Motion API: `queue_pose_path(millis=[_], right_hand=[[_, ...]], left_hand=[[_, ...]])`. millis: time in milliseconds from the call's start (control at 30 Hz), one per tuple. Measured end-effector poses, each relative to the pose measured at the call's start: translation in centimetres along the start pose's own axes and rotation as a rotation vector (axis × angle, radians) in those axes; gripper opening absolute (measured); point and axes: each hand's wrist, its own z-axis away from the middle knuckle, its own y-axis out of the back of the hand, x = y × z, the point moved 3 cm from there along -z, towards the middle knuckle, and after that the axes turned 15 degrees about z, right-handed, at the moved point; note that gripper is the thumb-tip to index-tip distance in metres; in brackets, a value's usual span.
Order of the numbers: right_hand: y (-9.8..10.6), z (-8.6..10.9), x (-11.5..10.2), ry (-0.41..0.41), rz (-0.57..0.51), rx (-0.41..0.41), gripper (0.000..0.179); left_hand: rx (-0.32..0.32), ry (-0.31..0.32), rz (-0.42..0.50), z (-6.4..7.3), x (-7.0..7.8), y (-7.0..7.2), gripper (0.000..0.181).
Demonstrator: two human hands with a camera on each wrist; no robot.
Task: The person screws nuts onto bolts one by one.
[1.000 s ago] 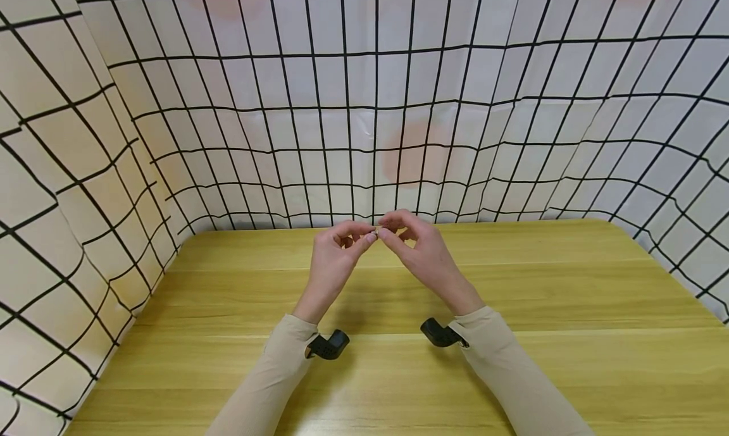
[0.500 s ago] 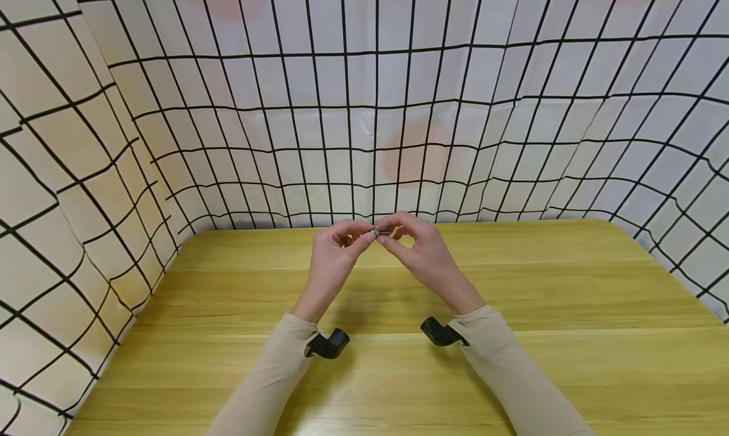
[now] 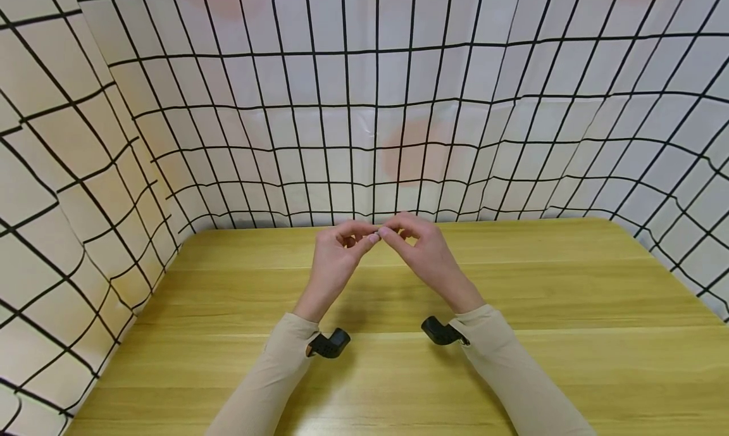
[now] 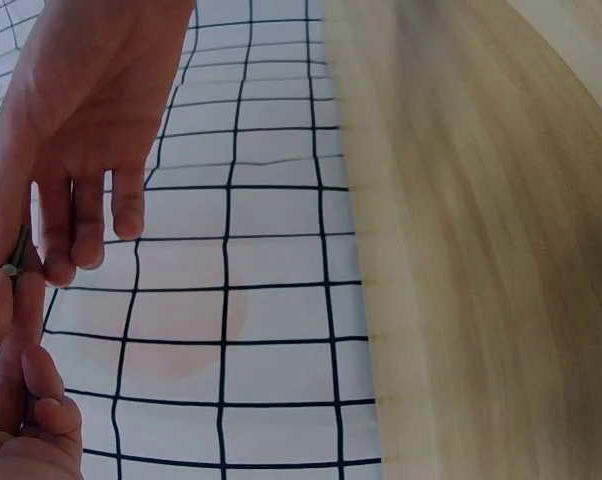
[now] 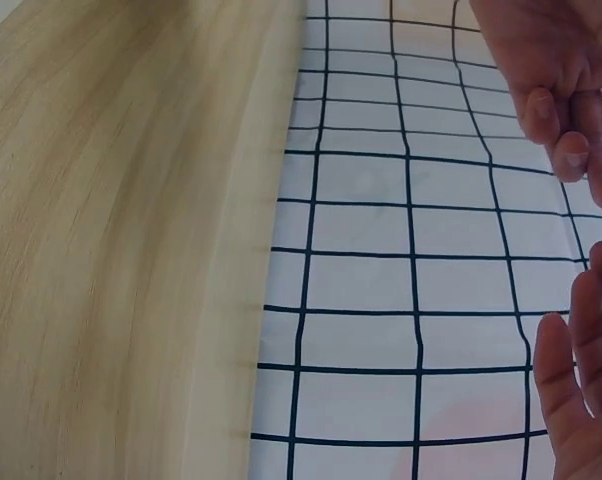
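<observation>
Both hands meet at their fingertips above the far part of the table. My left hand (image 3: 333,259) pinches a small, slim metal piece (image 4: 13,268) between thumb and forefinger. Its end looks silvery and a dark greenish strip runs from it; its kind is too small to tell. From the other side, my right hand (image 3: 428,254) pinches the same piece with thumb and forefinger. The right hand's other fingers (image 4: 87,215) hang loosely in the left wrist view. Fingers cover most of the piece in the head view, and the right wrist view does not show it.
A wood-grain table (image 3: 228,309) lies under both arms. White sheeting with a black grid (image 3: 319,126) rises behind the table and at both sides. Each sleeve cuff carries a black wrist camera (image 3: 329,343).
Half a second ago the right thumb and forefinger stood apart, with a slim grey length showing between them. They have since come together over it. Left hand hardly moved.
</observation>
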Motion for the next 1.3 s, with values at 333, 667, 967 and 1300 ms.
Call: queue_pose_path(millis=[333, 667, 967, 1300], right_hand=[[-1.1, 0.1, 2.7, -0.104, -0.027, -0.019, 0.027], [-1.0, -0.1, 1.8, 0.060, -0.075, 0.003, 0.017], [-1.0, -0.2, 1.3, -0.011, -0.018, -0.018, 0.014], [-1.2, 0.0, 2.1, 0.028, 0.011, -0.013, 0.008]], left_hand=[[0.025, 0.005, -0.011, -0.1, -0.8, 0.2, 0.006], [0.033, 0.017, -0.014, -0.1, -0.7, 0.3, 0.007], [0.037, 0.018, 0.001, 0.0, -0.6, 0.4, 0.009], [0.025, 0.035, -0.005, 0.1, 1.1, -0.1, 0.010]])
